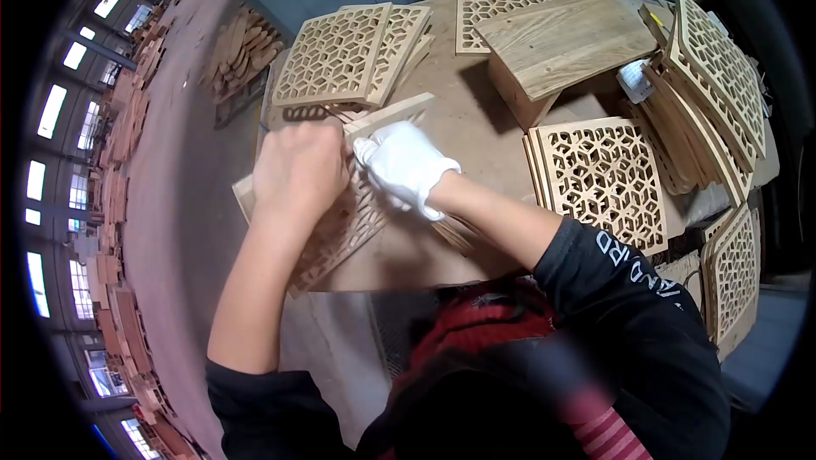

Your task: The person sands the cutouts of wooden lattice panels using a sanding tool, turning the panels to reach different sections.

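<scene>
My bare left hand (302, 163) is closed at the upper edge of a wooden lattice panel (347, 239), which is held tilted and looks blurred by motion. Close beside it is my right hand (404, 163), in a white glove, with its fingers curled in against the panel's edge. Whatever the glove may hold is hidden. A plain wooden strip or panel edge (399, 113) shows just beyond both hands. Thin wooden pieces (453, 237) lie under my right wrist.
Lattice panels (336, 56) are stacked at the back left of the worktable (442, 73). More lattice panels (603, 180) lie to the right. A wooden stand (569, 39) is at the back, beside leaning curved panels (722, 78). Wood piles (242, 56) stand on the floor at left.
</scene>
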`<state>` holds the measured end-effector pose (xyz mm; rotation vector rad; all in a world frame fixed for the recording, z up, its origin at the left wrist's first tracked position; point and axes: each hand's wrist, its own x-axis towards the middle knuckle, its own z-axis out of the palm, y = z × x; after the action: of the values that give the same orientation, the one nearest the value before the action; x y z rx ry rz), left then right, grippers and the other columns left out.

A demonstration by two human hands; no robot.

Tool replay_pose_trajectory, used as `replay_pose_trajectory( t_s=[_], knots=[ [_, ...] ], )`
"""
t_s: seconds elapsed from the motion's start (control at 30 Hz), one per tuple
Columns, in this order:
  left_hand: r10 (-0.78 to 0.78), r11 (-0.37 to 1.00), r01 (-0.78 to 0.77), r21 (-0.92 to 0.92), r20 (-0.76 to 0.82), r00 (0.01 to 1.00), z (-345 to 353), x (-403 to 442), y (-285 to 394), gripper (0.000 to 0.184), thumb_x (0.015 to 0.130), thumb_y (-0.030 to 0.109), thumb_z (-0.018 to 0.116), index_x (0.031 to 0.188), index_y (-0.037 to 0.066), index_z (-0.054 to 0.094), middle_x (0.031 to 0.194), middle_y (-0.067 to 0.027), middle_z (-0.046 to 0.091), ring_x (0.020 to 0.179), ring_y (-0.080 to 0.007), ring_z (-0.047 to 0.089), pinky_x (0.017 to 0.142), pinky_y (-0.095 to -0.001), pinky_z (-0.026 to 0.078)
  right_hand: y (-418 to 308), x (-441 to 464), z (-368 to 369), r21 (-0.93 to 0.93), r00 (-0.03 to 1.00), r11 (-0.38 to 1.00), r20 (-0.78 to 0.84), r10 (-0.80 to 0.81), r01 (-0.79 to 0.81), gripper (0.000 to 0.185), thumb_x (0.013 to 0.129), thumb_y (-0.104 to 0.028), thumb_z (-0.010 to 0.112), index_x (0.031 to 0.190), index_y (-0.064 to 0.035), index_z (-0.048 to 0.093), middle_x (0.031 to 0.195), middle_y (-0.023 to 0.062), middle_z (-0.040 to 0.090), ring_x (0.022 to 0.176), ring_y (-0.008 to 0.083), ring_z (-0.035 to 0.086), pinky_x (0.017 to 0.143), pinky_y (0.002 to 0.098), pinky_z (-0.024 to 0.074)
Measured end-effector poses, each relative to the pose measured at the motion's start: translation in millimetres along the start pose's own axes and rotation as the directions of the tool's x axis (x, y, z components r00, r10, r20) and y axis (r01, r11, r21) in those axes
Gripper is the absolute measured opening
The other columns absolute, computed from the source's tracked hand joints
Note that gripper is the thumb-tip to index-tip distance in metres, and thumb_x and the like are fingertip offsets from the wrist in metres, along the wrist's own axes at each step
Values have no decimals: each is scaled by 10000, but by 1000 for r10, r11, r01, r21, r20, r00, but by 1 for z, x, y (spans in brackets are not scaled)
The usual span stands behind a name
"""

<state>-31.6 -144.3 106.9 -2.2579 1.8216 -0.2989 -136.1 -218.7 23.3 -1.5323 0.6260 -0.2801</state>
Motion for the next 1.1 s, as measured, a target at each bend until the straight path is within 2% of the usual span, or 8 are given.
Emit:
replay_pose_trajectory(
  t_s=[0.07, 0.17, 0.2, 0.43, 0.53, 0.57, 0.93, 1.1],
  knots=[
    [-41, 998, 41, -43, -14, 999, 2, 0, -8, 174, 762, 177, 669, 854, 32, 642, 723, -202, 649, 713, -362, 648, 686, -449, 518, -3, -6, -2, 13, 999, 1000, 39, 4, -4, 438, 990, -297, 451, 715, 2, 613, 505, 78, 523, 402, 199, 522, 406, 338, 434],
    [-55, 998, 55, 10, -33, 998, 8, -2, -14, 172, 771, 180, 664, 866, 38, 650, 725, -198, 650, 726, -358, 650, 697, -444, 517, 14, -2, 2, -375, 946, 884, -46, -320, 280, 455, 991, -350, 463, 751, 12, 601, 530, 91, 544, 406, 196, 529, 408, 341, 434],
    [-56, 998, 56, 1, -18, 998, 8, -5, -11, 173, 772, 181, 666, 867, 38, 650, 726, -197, 650, 732, -357, 650, 700, -444, 517, -20, -19, -9, 46, 972, 980, 148, 184, -192, 447, 998, -338, 447, 764, 10, 603, 538, 96, 552, 410, 208, 534, 427, 347, 446],
    [-77, 994, 73, -76, -52, 996, 6, 0, -19, 178, 762, 191, 692, 814, 28, 642, 700, -195, 642, 701, -370, 639, 681, -445, 514, 7, 5, 0, -369, 944, 874, 29, -327, 315, 462, 1003, -335, 391, 790, 8, 615, 566, 162, 566, 468, 285, 559, 495, 377, 471],
    [-33, 999, 33, 23, 4, 999, -2, -3, 2, 196, 771, 213, 695, 832, 31, 654, 698, -189, 647, 700, -369, 643, 674, -445, 517, 2, 11, 7, -596, 719, 630, -123, -684, 497, 454, 987, -313, 393, 757, -13, 644, 606, 189, 601, 582, 338, 611, 583, 428, 502],
    [-25, 1000, 25, 1, 12, 1000, -1, -1, -1, 213, 770, 217, 693, 851, 23, 660, 728, -195, 654, 725, -362, 650, 686, -441, 519, 2, 9, 1, -368, 958, 895, -35, -285, 253, 485, 971, -343, 423, 725, 8, 649, 670, 235, 622, 685, 395, 629, 700, 472, 500],
    [-88, 996, 88, -33, -25, 996, 3, 10, -6, 138, 731, 147, 668, 778, 18, 656, 733, -205, 655, 734, -354, 658, 705, -431, 525, 2, 5, -4, -508, 941, 828, -90, -325, 238, 536, 978, -360, 414, 743, 63, 645, 774, 301, 612, 767, 472, 590, 752, 488, 489],
    [23, 999, -24, 28, 34, 999, -1, 16, 11, 162, 750, 178, 662, 802, 25, 667, 726, -212, 649, 731, -356, 656, 697, -437, 522, -11, 12, -15, -441, 987, 891, -59, -149, 108, 332, 938, -195, 461, 802, 30, 664, 801, 288, 627, 787, 452, 610, 730, 460, 496]
  ],
)
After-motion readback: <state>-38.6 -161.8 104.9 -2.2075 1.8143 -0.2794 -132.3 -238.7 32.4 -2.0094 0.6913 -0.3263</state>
